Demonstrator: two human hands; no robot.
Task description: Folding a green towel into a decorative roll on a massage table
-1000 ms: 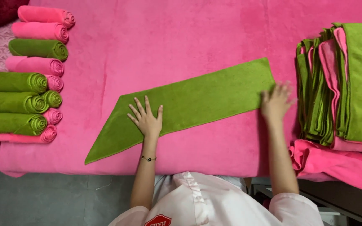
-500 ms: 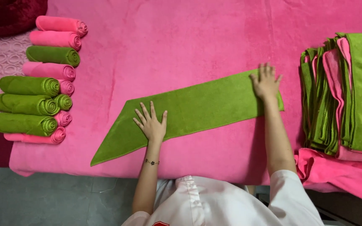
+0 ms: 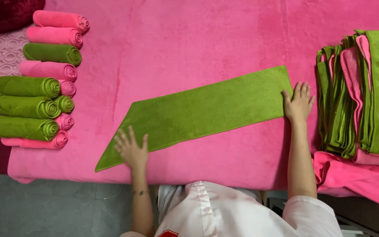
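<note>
Flat on the pink plush table cover (image 3: 198, 39): long folded green terry towel (image 3: 202, 112), long axis slanting from pointed tip at lower left up to square end at right. Left hand (image 3: 131, 149) spread open, fingers pressing the strip near the pointed tip, gripping nothing. Right hand (image 3: 299, 103) open and flat at the square end, fingers straight, touching its edge. Rolled pink and green towels (image 3: 40, 83) far left; stack of folded green and pink towels (image 3: 360, 92) just right.

It looked like a spa or massage room: a pink-covered bed (image 3: 189, 35), rolled towels (image 3: 36, 87) at its left edge, folded towels (image 3: 365, 92) stacked right
</note>
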